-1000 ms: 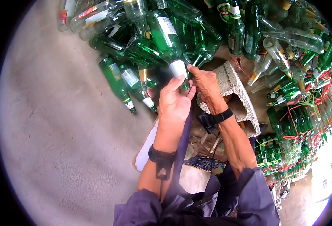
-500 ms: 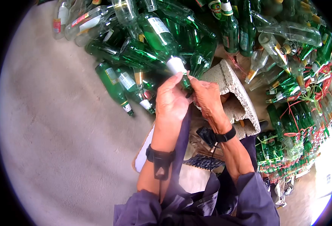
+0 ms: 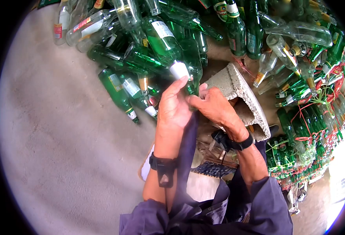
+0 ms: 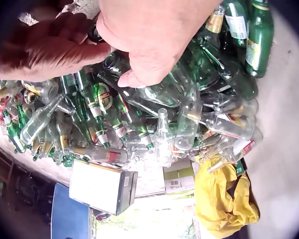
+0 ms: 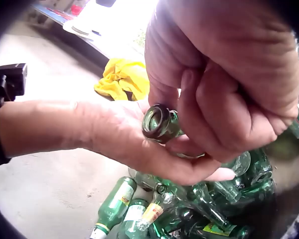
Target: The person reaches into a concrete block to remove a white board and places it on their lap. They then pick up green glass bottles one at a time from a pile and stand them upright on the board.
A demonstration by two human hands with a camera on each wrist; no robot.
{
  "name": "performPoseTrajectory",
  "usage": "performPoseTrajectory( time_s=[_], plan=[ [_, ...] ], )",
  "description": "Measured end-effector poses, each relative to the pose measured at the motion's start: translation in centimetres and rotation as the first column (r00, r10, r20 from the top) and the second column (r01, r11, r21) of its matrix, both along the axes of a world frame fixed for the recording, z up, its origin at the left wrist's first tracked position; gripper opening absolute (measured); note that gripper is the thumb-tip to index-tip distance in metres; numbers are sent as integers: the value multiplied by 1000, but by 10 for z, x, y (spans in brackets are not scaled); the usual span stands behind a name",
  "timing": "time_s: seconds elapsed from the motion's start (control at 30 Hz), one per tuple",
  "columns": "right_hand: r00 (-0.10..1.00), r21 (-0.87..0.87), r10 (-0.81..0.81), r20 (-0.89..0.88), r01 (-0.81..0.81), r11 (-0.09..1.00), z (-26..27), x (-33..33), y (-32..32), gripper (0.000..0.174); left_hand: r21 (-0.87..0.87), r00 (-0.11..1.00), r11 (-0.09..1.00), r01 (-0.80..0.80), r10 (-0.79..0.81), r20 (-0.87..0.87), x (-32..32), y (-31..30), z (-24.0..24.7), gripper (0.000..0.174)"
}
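Note:
My left hand (image 3: 173, 107) lies palm up under the neck of a green glass bottle (image 3: 166, 47), thumb against its white neck label (image 3: 179, 70). Beside it, a second green bottle (image 3: 193, 56) points its neck toward the same spot. Curled fingers of my right hand (image 3: 215, 107) grip at the bottle necks, close over the left palm. In the right wrist view a bare, uncapped bottle mouth (image 5: 157, 122) sticks out between the two hands. The fingers hide most of the necks, so I cannot tell whether the right hand holds one or both.
Loose green and clear bottles (image 3: 121, 11) pile up ahead. A hollow concrete block (image 3: 245, 103) stands right of the hands. Bottle bundles tied with red string (image 3: 303, 139) fill the right side. Bare concrete floor (image 3: 63, 117) spreads left. A yellow cloth (image 4: 219, 199) lies beyond the pile.
The second green bottle has swung left, from near the concrete block to alongside the labelled bottle. My right hand has shifted down and turned inward across the left palm, its fingers curling more.

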State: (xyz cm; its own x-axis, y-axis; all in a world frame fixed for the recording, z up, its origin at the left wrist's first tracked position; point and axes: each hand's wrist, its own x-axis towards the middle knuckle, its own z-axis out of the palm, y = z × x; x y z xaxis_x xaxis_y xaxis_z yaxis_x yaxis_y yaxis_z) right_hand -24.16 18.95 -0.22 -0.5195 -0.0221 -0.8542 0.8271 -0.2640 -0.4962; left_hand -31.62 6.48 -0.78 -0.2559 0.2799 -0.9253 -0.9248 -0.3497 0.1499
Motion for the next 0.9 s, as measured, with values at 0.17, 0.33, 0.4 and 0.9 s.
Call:
performPoseTrajectory(
  time_s=[0.17,0.33,0.4,0.9],
  plan=[
    [997,-6,42,-71,-42,999,-11,17,-8,44,-55,997,996,73,-72,14,2,-3,-4,23],
    [923,224,-382,53,362,905,-8,80,-39,37,9,993,1000,-4,3,116,2,0,-5,22],
    [862,414,-489,135,399,818,-27,109,-55,37,31,987,998,-57,51,151,3,3,-6,22],
    [473,504,-835,282,668,549,-123,92,-100,25,38,986,992,-120,115,117,10,16,-3,22]
  ],
)
